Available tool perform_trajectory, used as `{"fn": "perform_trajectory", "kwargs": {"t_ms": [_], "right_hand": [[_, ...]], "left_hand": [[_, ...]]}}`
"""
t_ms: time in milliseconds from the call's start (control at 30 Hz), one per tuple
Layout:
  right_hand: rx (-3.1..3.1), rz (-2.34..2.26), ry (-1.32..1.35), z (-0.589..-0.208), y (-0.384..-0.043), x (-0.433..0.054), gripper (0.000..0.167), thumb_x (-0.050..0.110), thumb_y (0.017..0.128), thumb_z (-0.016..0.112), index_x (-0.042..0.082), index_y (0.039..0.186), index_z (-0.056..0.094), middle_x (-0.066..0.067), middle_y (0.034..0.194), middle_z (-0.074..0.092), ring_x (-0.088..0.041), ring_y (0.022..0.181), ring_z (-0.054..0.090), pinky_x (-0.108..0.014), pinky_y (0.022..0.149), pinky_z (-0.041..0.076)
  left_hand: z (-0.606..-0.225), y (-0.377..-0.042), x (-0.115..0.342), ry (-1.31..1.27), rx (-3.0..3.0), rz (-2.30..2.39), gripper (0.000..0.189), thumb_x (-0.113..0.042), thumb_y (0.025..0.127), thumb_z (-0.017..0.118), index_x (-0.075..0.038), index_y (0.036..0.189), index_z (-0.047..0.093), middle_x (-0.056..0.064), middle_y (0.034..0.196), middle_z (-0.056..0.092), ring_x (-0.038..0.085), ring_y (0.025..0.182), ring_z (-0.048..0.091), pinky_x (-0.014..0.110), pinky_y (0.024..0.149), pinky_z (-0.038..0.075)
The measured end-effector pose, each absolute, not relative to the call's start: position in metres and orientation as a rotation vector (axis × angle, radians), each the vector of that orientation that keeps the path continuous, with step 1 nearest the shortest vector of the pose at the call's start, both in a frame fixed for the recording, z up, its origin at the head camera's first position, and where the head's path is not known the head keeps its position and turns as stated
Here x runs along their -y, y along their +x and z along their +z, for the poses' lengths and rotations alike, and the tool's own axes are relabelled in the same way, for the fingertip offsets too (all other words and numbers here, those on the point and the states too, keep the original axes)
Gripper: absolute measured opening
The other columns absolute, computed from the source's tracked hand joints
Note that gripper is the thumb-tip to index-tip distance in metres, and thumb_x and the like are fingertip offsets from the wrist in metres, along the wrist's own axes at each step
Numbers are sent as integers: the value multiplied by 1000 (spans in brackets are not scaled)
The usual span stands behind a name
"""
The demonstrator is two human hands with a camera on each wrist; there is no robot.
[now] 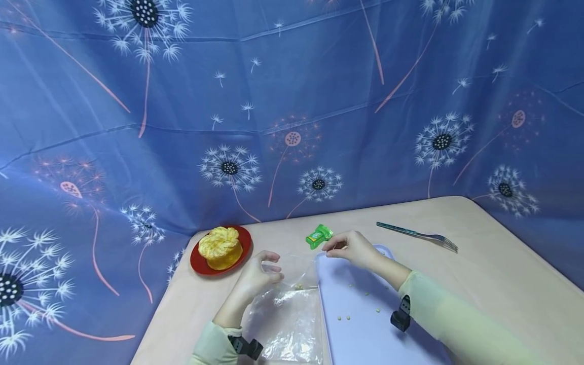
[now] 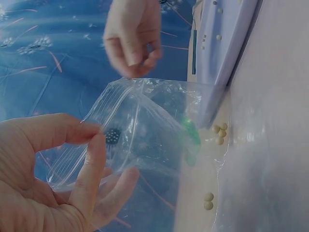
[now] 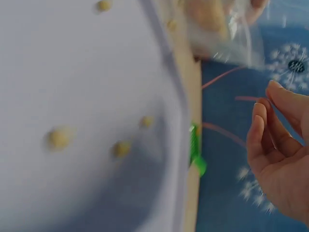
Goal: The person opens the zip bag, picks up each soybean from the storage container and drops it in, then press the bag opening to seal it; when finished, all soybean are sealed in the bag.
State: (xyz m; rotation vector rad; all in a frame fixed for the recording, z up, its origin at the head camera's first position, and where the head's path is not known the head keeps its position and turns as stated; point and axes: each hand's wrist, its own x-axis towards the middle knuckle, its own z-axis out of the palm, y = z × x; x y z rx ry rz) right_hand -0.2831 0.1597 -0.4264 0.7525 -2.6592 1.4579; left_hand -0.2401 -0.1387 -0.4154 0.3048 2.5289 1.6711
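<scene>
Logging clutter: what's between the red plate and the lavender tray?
Head view: the left hand and the clear bag it pinches, with small pale balls showing in or through it.

On the table before you, the bag is positioned just left of the tray. Small balls are on the tray. The bun sits on the plate, behind and left of the bag. Beyond the tray, the packet lies left of the fork.

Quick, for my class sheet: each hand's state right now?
Left hand: closed, holding the clear plastic bag.
Right hand: fingers curled; whether it holds anything cannot be told.
</scene>
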Motion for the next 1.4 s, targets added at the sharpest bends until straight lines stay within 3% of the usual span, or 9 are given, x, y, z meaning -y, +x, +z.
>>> {"fn": "perform_trajectory", "kwargs": {"t_ms": [400, 867, 1167, 1400], "right_hand": [[2822, 1398, 973, -468, -272, -195, 7, 1, 83, 80, 5, 89, 79, -1, 85, 75, -7, 75, 66, -23, 67, 54], [2875, 1270, 982, -472, -269, -192, 13, -3, 78, 82, 9, 76, 77, 6, 73, 70, -3, 67, 58, -21, 62, 51], [2784, 1373, 887, -457, -282, -184, 2, 4, 86, 79, 5, 85, 78, 7, 81, 73, -8, 74, 66, -25, 67, 55], [2660, 1578, 758, -423, -287, -154, 8, 8, 91, 76, 2, 95, 78, -1, 90, 75, -14, 80, 67, -26, 69, 56]], "left_hand": [[-415, -238, 138, 284, -2546, 1658, 49, 2, 78, 79, 5, 123, 59, 17, 116, 66, 29, 95, 71, 37, 73, 61], [-417, -239, 139, 288, -2574, 1639, 47, 1, 78, 79, 4, 121, 61, 17, 115, 67, 30, 95, 71, 37, 74, 61], [-418, -240, 139, 286, -2550, 1663, 48, 2, 78, 78, 5, 122, 60, 18, 112, 67, 29, 94, 71, 36, 74, 61], [-419, -240, 140, 310, -2554, 1653, 49, 2, 77, 78, 6, 122, 60, 19, 114, 67, 29, 95, 71, 35, 74, 61]]}}
